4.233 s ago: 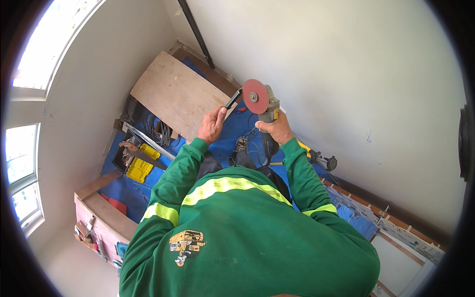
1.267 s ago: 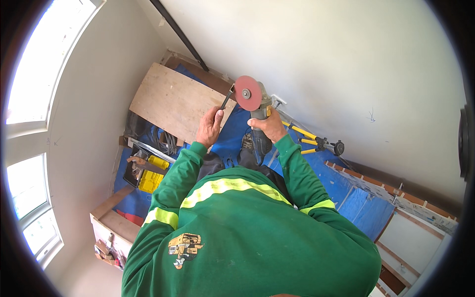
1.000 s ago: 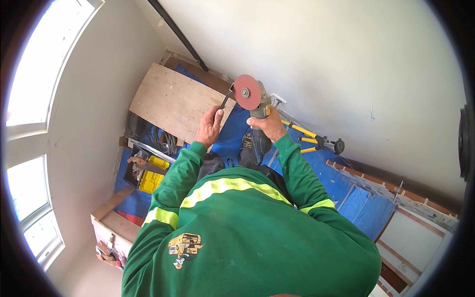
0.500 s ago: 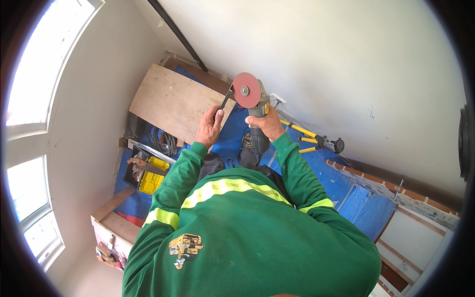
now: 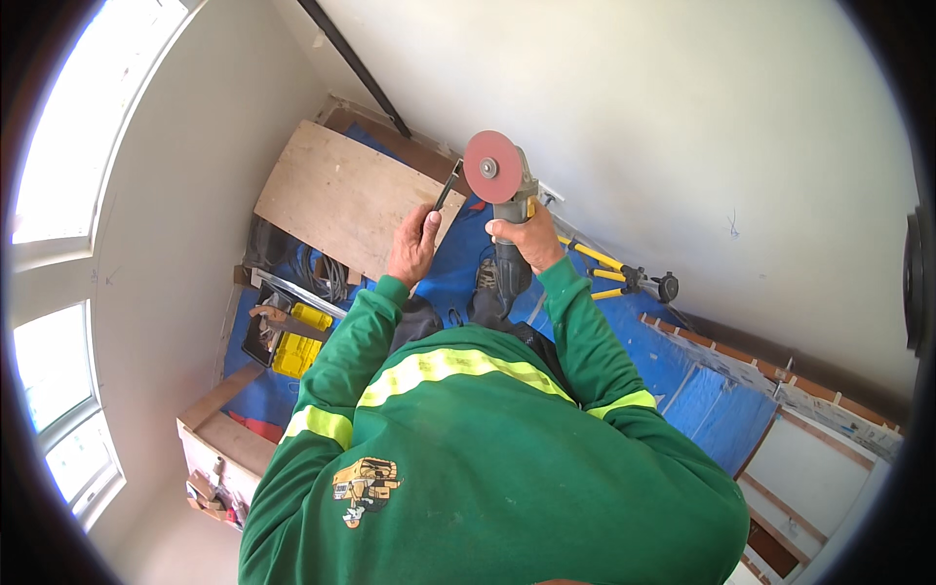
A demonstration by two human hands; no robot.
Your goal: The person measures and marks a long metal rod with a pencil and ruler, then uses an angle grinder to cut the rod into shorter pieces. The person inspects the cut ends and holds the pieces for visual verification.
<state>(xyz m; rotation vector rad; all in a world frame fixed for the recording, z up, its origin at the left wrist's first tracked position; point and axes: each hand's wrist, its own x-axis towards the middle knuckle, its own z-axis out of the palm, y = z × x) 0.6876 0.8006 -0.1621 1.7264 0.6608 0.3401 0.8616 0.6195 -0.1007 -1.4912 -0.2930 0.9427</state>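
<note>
My right hand [image 5: 527, 237] is wrapped round the grey body of an angle grinder [image 5: 511, 265], its thumb across the near side. A reddish cutting disc [image 5: 494, 174] sits at the grinder's top end, its flat face toward me. Between the fingers and thumb of my left hand [image 5: 414, 244] is a thin dark bar [image 5: 447, 188], slanting up to the right. The bar's lighter upper tip lies just left of the disc's rim, with a narrow gap between them.
A plywood sheet [image 5: 341, 200] lies beyond my left hand on blue floor covering [image 5: 720, 405]. A yellow-legged tripod [image 5: 606, 263] lies by the right wall. At left are coiled cable [image 5: 331, 278], a yellow toolbox [image 5: 295, 354] and a wooden box [image 5: 229, 444]. A dark post [image 5: 356, 66] leans at the corner.
The grinder has shifted slightly up and to the right, and the gap between disc and bar looks wider. My left hand and the bar have barely moved.
</note>
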